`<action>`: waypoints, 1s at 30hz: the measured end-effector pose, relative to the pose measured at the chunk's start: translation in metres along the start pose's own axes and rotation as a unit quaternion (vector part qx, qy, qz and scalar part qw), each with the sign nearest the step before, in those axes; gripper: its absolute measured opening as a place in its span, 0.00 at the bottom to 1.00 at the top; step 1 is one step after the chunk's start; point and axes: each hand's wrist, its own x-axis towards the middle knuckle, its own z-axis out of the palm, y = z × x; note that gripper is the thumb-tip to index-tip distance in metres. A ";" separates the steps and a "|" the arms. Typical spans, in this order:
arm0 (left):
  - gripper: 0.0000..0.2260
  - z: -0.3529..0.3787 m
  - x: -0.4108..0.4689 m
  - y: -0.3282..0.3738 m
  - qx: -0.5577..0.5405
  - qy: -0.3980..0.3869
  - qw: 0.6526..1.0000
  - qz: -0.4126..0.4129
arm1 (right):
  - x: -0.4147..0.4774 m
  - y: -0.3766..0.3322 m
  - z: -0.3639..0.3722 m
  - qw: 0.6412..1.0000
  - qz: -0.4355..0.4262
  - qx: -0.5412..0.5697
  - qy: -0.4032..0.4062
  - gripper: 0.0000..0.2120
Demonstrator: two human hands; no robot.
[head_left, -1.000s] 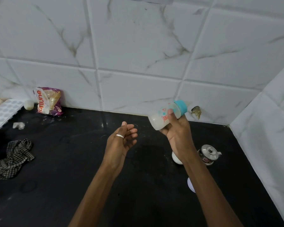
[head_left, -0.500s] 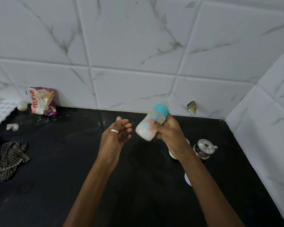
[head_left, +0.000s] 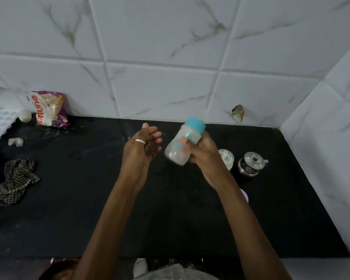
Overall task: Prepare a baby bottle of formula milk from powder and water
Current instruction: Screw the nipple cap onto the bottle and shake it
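Right hand (head_left: 205,153) has its grip wrapped around the baby bottle (head_left: 183,145), fingers curled over the lower body, thumb side toward the camera. Bottle is held in the air above the black worktop (head_left: 89,199), tilted, its blue cap (head_left: 195,125) up and away toward the tiled wall; white milky contents visible inside; outline blurred. Left hand (head_left: 142,150) is beside the bottle, not touching it, palm turned toward it, fingers loosely spread, grasping nothing; ring (head_left: 140,141) on one finger. On the worktop behind the right wrist: a white round container (head_left: 226,157) and, just beside it, a small steel lidded pot (head_left: 252,163). Far left: checked cloth (head_left: 14,181), printed packet (head_left: 49,108) against the wall.
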 end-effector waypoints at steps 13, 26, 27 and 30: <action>0.17 0.000 -0.004 -0.002 -0.008 0.004 1.000 -0.008 | -0.011 0.004 -0.005 0.998 0.008 0.058 0.010 0.23; 0.17 0.004 -0.010 -0.009 -0.003 0.004 1.000 -0.025 | -0.011 0.004 -0.012 0.992 -0.012 0.089 0.083 0.29; 0.18 0.004 -0.011 -0.010 -0.002 0.004 1.000 -0.028 | -0.013 0.005 -0.013 0.998 0.006 0.040 0.045 0.26; 0.21 0.006 -0.012 -0.012 0.006 -0.004 0.999 -0.033 | -0.017 0.006 -0.019 0.999 0.033 0.011 -0.004 0.24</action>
